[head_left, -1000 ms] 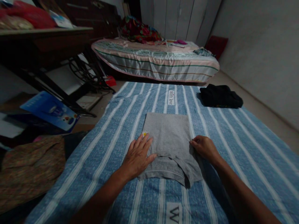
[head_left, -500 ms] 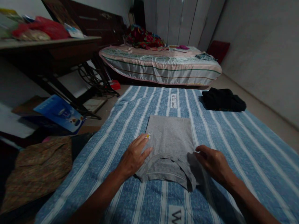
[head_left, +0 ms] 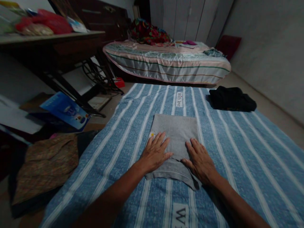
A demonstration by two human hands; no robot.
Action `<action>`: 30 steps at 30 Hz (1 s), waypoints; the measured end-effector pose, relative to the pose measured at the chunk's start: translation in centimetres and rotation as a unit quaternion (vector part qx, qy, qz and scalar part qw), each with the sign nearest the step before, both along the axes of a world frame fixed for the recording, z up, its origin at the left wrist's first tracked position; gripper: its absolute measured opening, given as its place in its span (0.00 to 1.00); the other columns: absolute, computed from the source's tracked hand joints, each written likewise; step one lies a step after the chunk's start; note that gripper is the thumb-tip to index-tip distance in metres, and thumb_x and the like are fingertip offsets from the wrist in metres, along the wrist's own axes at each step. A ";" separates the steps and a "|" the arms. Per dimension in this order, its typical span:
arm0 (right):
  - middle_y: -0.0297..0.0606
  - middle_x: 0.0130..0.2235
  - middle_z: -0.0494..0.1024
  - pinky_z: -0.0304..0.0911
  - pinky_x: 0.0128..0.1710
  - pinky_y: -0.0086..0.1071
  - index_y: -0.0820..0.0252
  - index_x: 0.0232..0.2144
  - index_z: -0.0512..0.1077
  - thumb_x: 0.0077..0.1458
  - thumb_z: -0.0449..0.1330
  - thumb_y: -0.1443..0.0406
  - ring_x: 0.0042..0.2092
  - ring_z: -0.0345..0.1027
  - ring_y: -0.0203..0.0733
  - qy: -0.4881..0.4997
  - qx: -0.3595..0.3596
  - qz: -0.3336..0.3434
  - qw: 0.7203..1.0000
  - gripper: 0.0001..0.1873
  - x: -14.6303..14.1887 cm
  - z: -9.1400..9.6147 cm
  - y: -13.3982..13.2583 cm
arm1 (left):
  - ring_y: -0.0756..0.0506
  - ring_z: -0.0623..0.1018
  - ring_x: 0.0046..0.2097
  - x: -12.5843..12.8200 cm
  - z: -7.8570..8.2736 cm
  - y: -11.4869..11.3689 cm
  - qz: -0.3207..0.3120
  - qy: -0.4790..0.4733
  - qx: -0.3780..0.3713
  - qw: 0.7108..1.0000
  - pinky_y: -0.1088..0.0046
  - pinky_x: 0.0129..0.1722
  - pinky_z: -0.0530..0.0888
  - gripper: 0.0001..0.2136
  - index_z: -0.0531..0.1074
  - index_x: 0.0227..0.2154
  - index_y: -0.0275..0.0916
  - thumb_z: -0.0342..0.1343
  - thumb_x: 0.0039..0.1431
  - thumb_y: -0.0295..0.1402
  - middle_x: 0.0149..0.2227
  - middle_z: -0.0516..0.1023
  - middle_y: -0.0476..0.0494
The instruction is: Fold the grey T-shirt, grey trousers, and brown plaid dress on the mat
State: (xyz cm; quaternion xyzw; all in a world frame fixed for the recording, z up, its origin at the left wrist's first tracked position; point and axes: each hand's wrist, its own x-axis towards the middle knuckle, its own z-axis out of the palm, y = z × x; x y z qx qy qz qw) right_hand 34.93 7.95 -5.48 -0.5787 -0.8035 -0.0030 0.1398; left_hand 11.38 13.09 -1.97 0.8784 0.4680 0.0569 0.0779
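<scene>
A folded grey garment (head_left: 177, 133) lies flat on a blue and white striped sheet (head_left: 237, 148) in front of me. A small daisy mark (head_left: 152, 134) shows at its left edge. My left hand (head_left: 155, 152) rests flat on the garment's left part, fingers spread and open. On the right part my right hand (head_left: 200, 161) lies palm down, fingers stretched out. Both hands press on the near half, above the garment's curved collar edge (head_left: 173, 172).
A dark folded cloth (head_left: 231, 98) sits at the sheet's far right. A low mattress (head_left: 166, 61) with colourful clothes lies beyond. A dark table (head_left: 54, 41) and a blue box (head_left: 65, 110) stand at the left, with brown patterned fabric (head_left: 45, 164) near the sheet's left edge.
Both hands have moved inward from the garment's side edges onto its top and now lie flat on it. The view has shifted slightly.
</scene>
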 end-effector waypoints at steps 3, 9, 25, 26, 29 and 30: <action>0.59 0.63 0.59 0.54 0.61 0.53 0.69 0.60 0.62 0.63 0.48 0.48 0.65 0.49 0.59 0.027 0.007 0.001 1.000 0.34 0.4 0.3 -0.2 | 0.38 0.56 0.67 -0.7 0.5 0.1 -0.007 -0.040 -0.014 0.999 0.50 0.64 0.56 0.24 0.63 0.59 0.37 0.47 0.66 0.45 0.66 0.57 0.33; 0.53 0.59 0.67 0.60 0.58 0.52 0.63 0.59 0.62 0.61 0.53 0.57 0.62 0.58 0.54 0.079 0.064 0.103 0.989 0.26 1.8 3.0 -4.0 | 0.40 0.69 0.59 -5.0 2.1 -2.5 -0.099 -0.137 0.065 0.983 0.56 0.58 0.69 0.15 0.69 0.52 0.34 0.48 0.65 0.33 0.55 0.73 0.33; 0.52 0.52 0.74 0.63 0.53 0.49 0.66 0.55 0.65 0.54 0.46 0.78 0.54 0.67 0.54 -0.114 0.106 0.113 0.981 0.26 0.6 2.4 -7.5 | 0.39 0.70 0.59 -7.2 2.3 -7.8 -0.133 0.025 0.068 0.988 0.56 0.57 0.67 0.29 0.63 0.56 0.34 0.41 0.50 0.12 0.57 0.70 0.32; 0.52 0.51 0.74 0.62 0.53 0.48 0.66 0.54 0.66 0.54 0.46 0.78 0.53 0.68 0.54 -0.108 0.114 0.121 0.980 0.25 0.6 2.4 -7.4 | 0.40 0.71 0.58 -7.0 2.6 -7.7 -0.137 0.020 0.063 0.988 0.57 0.56 0.67 0.29 0.64 0.55 0.34 0.41 0.50 0.12 0.55 0.71 0.32; 0.50 0.49 0.76 0.62 0.53 0.48 0.65 0.49 0.69 0.54 0.47 0.77 0.51 0.70 0.53 -0.068 0.114 0.122 0.984 0.22 1.1 2.5 -6.7 | 0.40 0.73 0.54 -6.8 3.3 -7.4 -0.139 0.004 0.059 0.988 0.57 0.55 0.68 0.27 0.66 0.53 0.35 0.44 0.48 0.13 0.52 0.74 0.33; 0.49 0.47 0.77 0.62 0.52 0.46 0.64 0.47 0.71 0.53 0.48 0.77 0.49 0.71 0.51 -0.051 0.101 0.119 0.986 0.22 1.2 2.8 -6.3 | 0.40 0.74 0.54 -6.7 3.5 -7.4 -0.136 0.001 0.061 0.989 0.57 0.55 0.67 0.26 0.66 0.52 0.35 0.45 0.49 0.14 0.52 0.74 0.34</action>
